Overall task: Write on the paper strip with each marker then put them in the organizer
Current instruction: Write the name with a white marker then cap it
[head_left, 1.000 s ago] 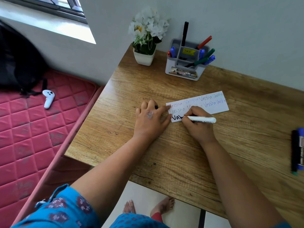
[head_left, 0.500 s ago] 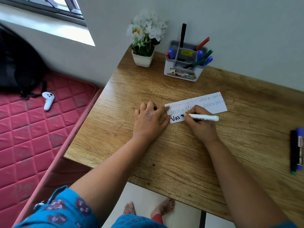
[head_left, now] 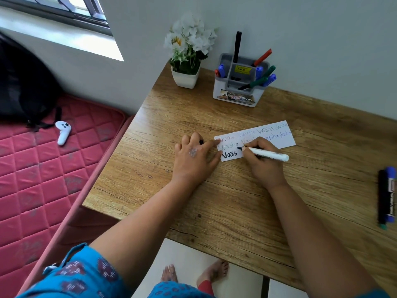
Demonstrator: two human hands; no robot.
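Observation:
A white paper strip [head_left: 285, 137] lies on the wooden desk [head_left: 214, 194], covered with coloured words and bold black letters at its lower left. My right hand [head_left: 264, 163] grips a white marker [head_left: 268, 155] with its dark tip on the strip. My left hand [head_left: 194, 158] presses flat on the desk, fingertips on the strip's left end, with a small black cap half hidden under its fingers. The grey organizer [head_left: 238, 95] stands at the back by the wall and holds several markers. Two more markers, black [head_left: 382, 196] and blue [head_left: 390, 194], lie at the right edge.
A white pot of white flowers [head_left: 187, 54] stands left of the organizer. Beside the desk on the left lies a red quilted mattress [head_left: 43, 168] with a white controller [head_left: 63, 132] and a black bag [head_left: 23, 82]. My bare feet show below the desk's near edge.
The black lettering on the strip has grown by a letter or two, and my right hand with the marker has shifted slightly to the right. My left hand has stayed in place.

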